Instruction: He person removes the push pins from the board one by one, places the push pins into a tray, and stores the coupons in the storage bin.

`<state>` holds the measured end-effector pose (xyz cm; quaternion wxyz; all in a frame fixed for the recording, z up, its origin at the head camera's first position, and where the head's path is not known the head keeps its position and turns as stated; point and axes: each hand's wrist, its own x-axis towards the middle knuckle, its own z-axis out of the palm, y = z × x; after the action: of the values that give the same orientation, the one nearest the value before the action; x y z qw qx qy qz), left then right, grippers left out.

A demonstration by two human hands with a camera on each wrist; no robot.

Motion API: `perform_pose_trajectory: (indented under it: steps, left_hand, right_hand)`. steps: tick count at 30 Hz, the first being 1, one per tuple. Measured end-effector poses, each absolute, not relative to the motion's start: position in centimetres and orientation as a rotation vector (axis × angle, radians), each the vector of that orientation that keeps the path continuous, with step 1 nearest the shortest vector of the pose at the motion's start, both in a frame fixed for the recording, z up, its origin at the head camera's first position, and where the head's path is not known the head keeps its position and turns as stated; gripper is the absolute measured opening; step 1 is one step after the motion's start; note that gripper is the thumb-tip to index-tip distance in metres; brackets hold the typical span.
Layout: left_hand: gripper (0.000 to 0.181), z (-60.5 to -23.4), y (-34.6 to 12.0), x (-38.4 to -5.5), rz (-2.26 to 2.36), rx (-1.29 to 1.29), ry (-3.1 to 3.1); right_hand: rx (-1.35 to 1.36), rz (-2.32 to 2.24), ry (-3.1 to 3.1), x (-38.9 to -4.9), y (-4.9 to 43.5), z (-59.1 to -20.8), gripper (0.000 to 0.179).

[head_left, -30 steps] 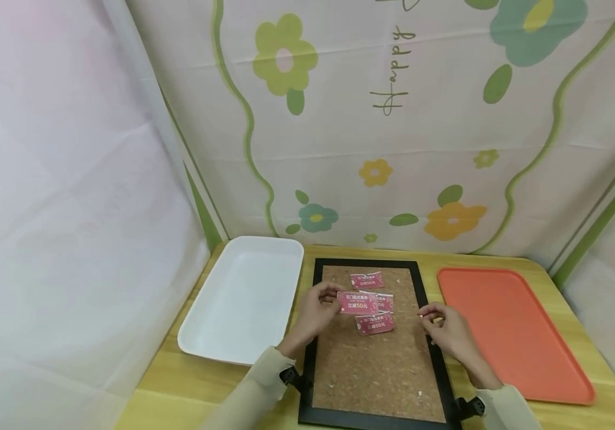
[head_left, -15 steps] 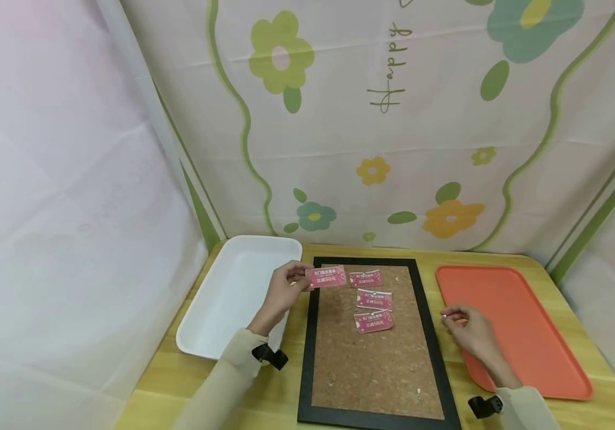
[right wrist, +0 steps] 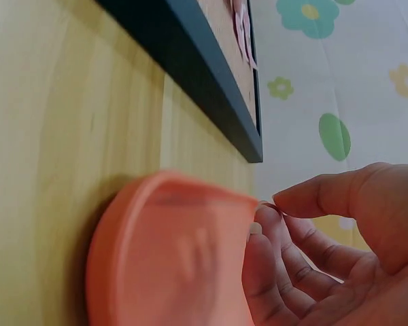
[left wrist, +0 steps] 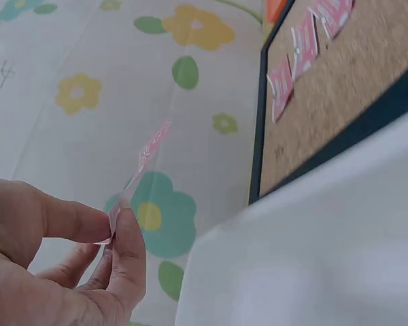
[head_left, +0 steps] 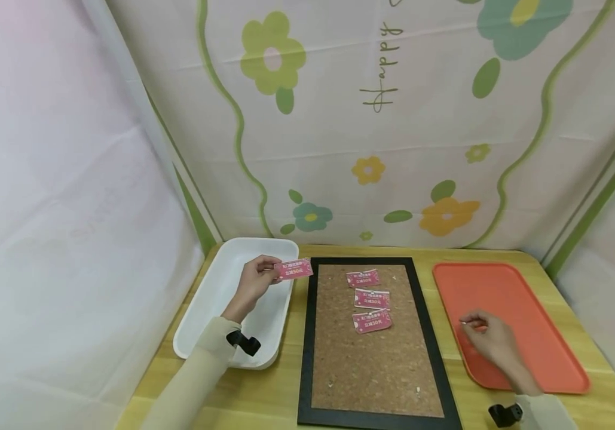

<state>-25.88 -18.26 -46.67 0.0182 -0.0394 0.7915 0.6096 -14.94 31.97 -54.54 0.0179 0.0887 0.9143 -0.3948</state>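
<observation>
My left hand (head_left: 253, 283) pinches a pink printed coupon (head_left: 293, 270) by its left end, over the right part of the white tray (head_left: 191, 310). In the left wrist view the coupon (left wrist: 156, 144) is nearly edge-on between thumb and fingers. Pinned in a column on the black-framed cork board (head_left: 374, 370) are three similar coupons: a top one (head_left: 363, 278), a middle one (head_left: 372, 299) and a lower one (head_left: 372, 322). Over the orange tray (head_left: 544, 358), my right hand (head_left: 492, 340) pinches a small pale pushpin (head_left: 464, 323), mostly covered by the fingertips.
The board lies on a wood-grain table (head_left: 288, 382) between the two trays. A few small pale pins (head_left: 418, 390) stand in the cork near its corners. A flower-printed cloth (head_left: 323, 137) hangs behind the table, and a white cloth (head_left: 86, 239) closes the left side.
My left hand has carried the coupon leftward off the board to over the white tray. My right hand has moved right, from the board's edge to over the orange tray.
</observation>
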Motion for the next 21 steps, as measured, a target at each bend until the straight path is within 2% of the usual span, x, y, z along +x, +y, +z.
perform_pose_trajectory:
  steps: [21]
  left_hand:
    - [0.031, -49.6, -23.4, -29.8, 1.810, -0.425, 2.521]
  right_hand:
    - [0.319, -1.105, 2.882, -14.2, 35.3, -54.7, 0.033]
